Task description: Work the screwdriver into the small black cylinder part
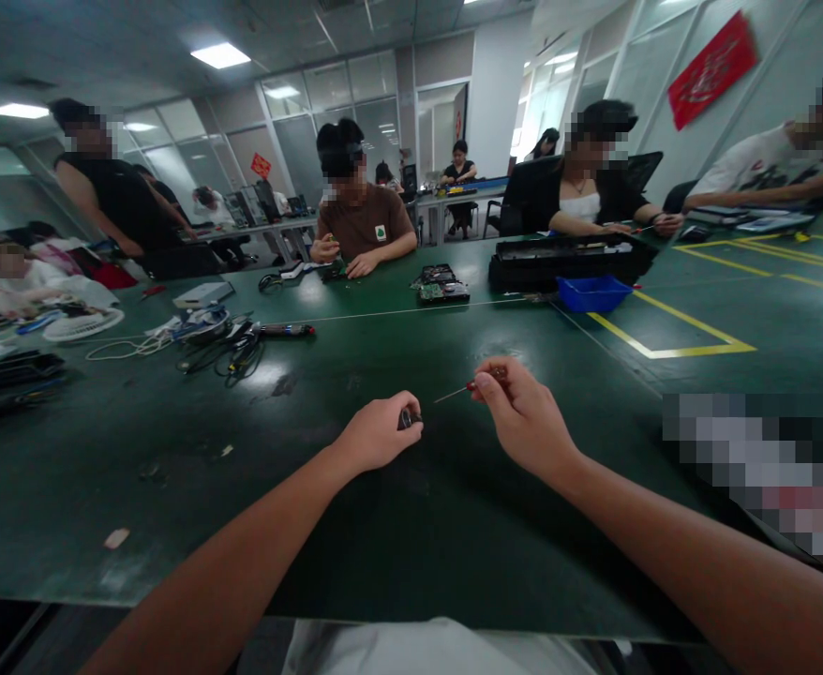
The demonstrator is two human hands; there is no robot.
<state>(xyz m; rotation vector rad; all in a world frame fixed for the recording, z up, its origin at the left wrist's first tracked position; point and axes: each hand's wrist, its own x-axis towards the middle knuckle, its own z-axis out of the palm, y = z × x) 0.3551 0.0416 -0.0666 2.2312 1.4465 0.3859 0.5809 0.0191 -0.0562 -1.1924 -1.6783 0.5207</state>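
Observation:
My left hand (381, 431) is closed around a small dark object (407, 419), rounded and black with a thin shiny line; most of it is hidden by the fingers. In my right hand (520, 408) is a screwdriver (469, 386) with a reddish handle and a thin metal shaft. The shaft points left toward the dark object, and its tip is a short gap away from it. Both hands are just above the green tabletop (411, 534), near the middle of the view.
Across the table lie open circuit-board devices (441, 284), a long black casing (570, 261) and a blue tray (594, 293). Tangled cables (232, 347) are to the left. A person in a brown shirt (366, 220) sits opposite, with co-workers around. Paper scraps (117, 539) lie near the front left.

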